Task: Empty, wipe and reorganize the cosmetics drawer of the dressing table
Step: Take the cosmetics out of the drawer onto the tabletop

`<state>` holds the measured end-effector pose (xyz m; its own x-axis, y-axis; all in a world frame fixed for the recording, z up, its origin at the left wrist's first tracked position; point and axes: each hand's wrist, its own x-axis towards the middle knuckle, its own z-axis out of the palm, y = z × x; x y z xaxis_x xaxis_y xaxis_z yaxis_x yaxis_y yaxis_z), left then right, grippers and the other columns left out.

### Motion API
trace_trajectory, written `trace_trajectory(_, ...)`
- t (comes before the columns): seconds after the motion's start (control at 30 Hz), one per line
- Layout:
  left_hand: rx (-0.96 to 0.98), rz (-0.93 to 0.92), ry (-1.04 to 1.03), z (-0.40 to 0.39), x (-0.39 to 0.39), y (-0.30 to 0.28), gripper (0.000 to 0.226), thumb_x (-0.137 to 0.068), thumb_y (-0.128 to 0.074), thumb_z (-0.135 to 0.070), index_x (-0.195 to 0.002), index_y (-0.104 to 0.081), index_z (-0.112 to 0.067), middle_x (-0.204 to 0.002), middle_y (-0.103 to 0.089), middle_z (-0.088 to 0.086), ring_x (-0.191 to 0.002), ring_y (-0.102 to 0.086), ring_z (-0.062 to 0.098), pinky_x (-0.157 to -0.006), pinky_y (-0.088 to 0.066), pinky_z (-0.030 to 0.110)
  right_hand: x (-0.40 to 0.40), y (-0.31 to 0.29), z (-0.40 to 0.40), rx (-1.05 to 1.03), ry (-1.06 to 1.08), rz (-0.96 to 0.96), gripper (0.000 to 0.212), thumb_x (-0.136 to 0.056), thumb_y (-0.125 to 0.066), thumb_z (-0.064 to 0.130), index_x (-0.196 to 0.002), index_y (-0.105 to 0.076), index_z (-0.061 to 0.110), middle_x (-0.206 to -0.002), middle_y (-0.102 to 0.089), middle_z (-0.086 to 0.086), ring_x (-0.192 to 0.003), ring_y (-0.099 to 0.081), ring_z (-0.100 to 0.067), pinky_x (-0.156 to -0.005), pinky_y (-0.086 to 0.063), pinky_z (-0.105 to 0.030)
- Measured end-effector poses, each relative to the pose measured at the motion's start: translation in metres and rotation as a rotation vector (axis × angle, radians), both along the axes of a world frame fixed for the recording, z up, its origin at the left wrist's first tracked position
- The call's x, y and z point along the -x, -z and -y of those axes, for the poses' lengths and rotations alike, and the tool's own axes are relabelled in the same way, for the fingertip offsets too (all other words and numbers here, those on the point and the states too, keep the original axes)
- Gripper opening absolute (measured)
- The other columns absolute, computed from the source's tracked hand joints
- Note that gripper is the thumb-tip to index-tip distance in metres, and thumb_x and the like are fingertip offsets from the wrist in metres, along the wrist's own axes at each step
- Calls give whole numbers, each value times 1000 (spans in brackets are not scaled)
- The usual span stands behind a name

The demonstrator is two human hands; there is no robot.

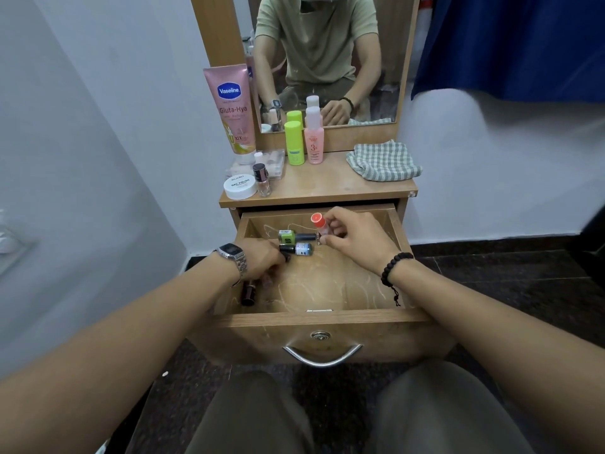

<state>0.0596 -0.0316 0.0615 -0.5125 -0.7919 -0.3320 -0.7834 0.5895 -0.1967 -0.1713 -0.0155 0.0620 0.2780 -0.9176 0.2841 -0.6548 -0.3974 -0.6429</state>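
Wooden drawer (401, 239): pulled open under surface (330, 183)
right hand (357, 239): over drawer back, pinching orange-capped tube (319, 224)
left hand (263, 262): drawer left side, fingers curled on dark bottle (285, 257)
green bottle (288, 236), blue bottle (302, 249): lying mid-drawer
checked cloth (383, 160): on surface, above drawer

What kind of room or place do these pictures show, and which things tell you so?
Probably a bedroom or dressing corner at home. A small wooden dressing table with a mirror stands against a plain wall; lotion and cosmetic bottles are on top, and nail polish bottles lie in its open drawer.
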Motion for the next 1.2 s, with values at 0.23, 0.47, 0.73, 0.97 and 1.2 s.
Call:
trace_trajectory(0.23,-10,134,129,1,-1,-3,9,-85,-59,-29,-90,-65,-27,-100,-62,-6,-95,-57,19,-76,-50,31,-7,-32,14,57,82,220,14,-81,-74,20,-91,-64,21,-87,-69,4,-80,-66,-8,-74,-53,-16)
trace_trajectory(0.47,-6,73,203,2,-11,2,12,-90,-52,-26,-98,-60,-31,-107,-59,-12,-111,-48,13,-91,-44,35,-25,-61,51,131,147,210,16,-83,-71,19,-96,-63,15,-84,-64,7,-74,-63,-5,-66,-48,-9)
trace_trajectory(0.73,-36,-27,254,-4,-16,8,16,-85,-53,-16,-96,-58,-27,-105,-57,-9,-104,-50,14,-88,-46,34,-60,-62,105,173,175,104,32,-83,-69,17,-112,-56,16,-86,-64,1,-80,-61,-14,-73,-52,-27)
trace_trajectory(0.97,13,-51,288,-5,-13,15,13,-90,-50,-21,-101,-54,-28,-106,-55,-9,-102,-48,15,-87,-39,30,-77,-58,136,127,218,23,28,-88,-64,16,-113,-52,13,-87,-60,-3,-82,-58,-18,-75,-50,-31)
trace_trajectory(1.2,92,-283,292,-7,-13,17,14,-94,-45,-27,-104,-53,-22,-109,-57,-5,-104,-52,16,-91,-40,30,-87,-52,148,100,234,4,35,-86,-65,15,-117,-50,16,-100,-63,-6,-91,-62,-21,-82,-54,-37)
